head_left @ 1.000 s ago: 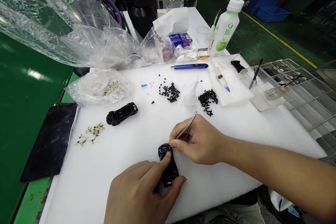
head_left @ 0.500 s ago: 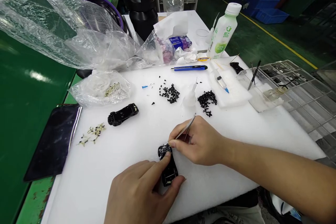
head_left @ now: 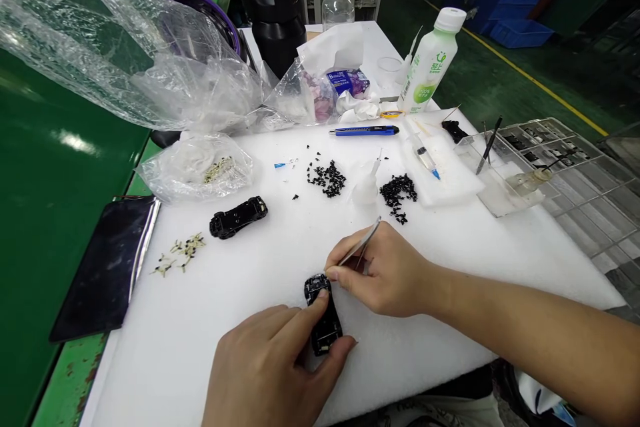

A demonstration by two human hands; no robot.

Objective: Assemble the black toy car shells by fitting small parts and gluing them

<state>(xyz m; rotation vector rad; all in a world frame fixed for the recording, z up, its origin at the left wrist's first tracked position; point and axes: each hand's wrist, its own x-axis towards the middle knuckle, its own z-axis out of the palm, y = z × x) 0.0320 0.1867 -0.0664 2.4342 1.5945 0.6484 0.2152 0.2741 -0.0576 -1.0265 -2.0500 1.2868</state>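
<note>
A small black toy car body (head_left: 327, 323) lies on the white foam sheet (head_left: 400, 353) near its front edge. My left hand (head_left: 273, 363) grips it, the thumb pressed on its upper face; the other fingers are partly hidden beneath the hand. Metal tweezers (head_left: 367, 240) rest in my right hand (head_left: 385, 273), their rear end sticking up past the knuckles. My right thumb and index finger are pinched at the far right corner of the car body. Whether a small part sits between these fingertips is too small to tell. A second black car body (head_left: 239, 217) lies apart, to the left.
Piles of tiny black parts (head_left: 399, 195) flank a small dropper bottle (head_left: 367, 183). Pale pieces (head_left: 187, 250) lie left, near a plastic bag (head_left: 197, 167) and a dark tablet-like slab (head_left: 103, 267). A blue cutter knife (head_left: 365, 131), a syringe (head_left: 425, 157) and a green-white bottle (head_left: 433, 63) stand farther back.
The whole view has shifted slightly, so everything appears a little farther right. Both hands keep the same hold on the car body and tweezers.
</note>
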